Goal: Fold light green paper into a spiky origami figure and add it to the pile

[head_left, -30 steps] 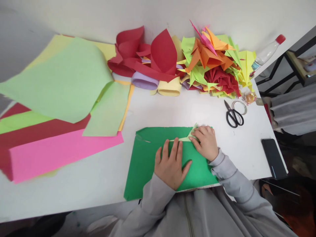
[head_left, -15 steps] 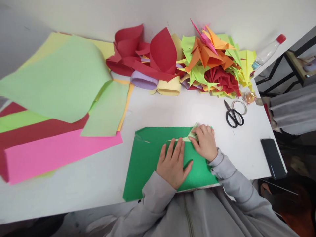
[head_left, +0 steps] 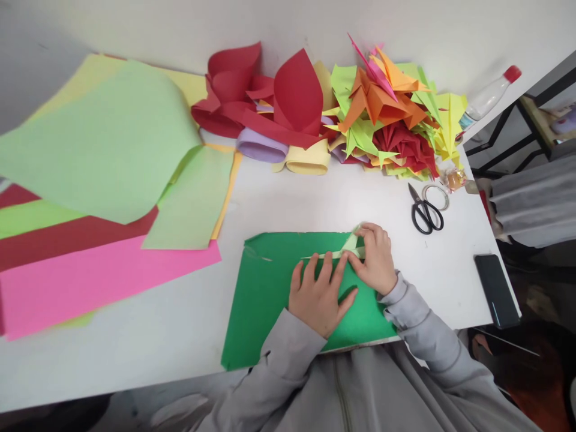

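A piece of folded light green paper (head_left: 350, 242), narrow and pointed on its left side, lies on a green board (head_left: 270, 288) at the front of the table. My left hand (head_left: 320, 294) rests palm down with its fingers spread, the fingertips on the lower edge of the paper. Thumb and fingers of my right hand (head_left: 377, 259) pinch the right part of the paper, where one flap stands up toward the far edge of the board. My right fingers partly hide the folds.
Large coloured sheets (head_left: 108, 144) lie at the left. Rolled red paper (head_left: 297, 96) and a heap of folded paper pieces (head_left: 382, 108) stand along the wall. To the right are scissors (head_left: 423, 210), a tape roll (head_left: 435, 197), a phone (head_left: 497, 291) and a bottle (head_left: 488, 99).
My left hand has shifted slightly right along the paper. My right fingers have moved a little up, and more of the paper's raised flap shows between my hands.
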`<move>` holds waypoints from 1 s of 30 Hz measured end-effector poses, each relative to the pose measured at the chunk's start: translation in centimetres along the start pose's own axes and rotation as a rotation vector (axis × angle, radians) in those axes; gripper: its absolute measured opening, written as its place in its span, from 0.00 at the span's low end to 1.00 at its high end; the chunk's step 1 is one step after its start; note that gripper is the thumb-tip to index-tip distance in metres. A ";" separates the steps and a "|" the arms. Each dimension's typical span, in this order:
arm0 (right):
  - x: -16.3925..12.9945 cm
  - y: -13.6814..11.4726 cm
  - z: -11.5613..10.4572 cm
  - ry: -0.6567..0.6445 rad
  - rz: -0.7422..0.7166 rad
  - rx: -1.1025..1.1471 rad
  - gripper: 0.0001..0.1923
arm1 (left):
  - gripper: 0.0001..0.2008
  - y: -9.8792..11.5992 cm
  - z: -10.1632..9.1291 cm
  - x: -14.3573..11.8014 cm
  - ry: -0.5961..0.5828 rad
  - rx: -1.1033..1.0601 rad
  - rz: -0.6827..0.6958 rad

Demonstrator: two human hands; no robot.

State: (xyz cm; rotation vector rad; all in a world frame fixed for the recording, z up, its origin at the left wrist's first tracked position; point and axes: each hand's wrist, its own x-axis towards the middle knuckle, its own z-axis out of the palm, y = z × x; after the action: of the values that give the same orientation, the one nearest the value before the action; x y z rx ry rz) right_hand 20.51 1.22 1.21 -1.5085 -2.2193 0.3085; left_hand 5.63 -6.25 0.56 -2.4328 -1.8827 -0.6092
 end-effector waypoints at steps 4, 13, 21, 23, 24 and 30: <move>-0.1 0.2 0.1 0.035 0.018 0.033 0.21 | 0.27 0.0 0.1 0.0 0.025 0.012 0.003; -0.5 0.7 0.0 0.001 -0.002 -0.072 0.18 | 0.26 0.0 0.0 0.1 0.000 -0.018 -0.010; -0.2 0.3 -0.3 -0.013 0.021 -0.052 0.18 | 0.26 0.3 0.2 -0.1 0.039 -0.014 0.007; -0.2 0.2 -0.4 -0.018 0.023 -0.049 0.18 | 0.25 0.3 0.2 0.1 0.024 -0.022 0.045; -0.2 0.1 -0.5 -0.023 0.024 -0.048 0.18 | 0.25 0.3 0.2 0.2 0.015 -0.028 0.060; -0.2 0.3 -0.6 -0.077 0.044 -0.056 0.15 | 0.26 0.1 0.0 0.5 0.010 -0.045 0.062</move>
State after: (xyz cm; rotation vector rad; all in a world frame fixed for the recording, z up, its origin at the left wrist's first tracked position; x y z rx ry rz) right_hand 21.11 1.12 1.61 -1.6024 -2.2741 0.3252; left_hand 5.80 -5.84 0.70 -2.5004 -1.8015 -0.6664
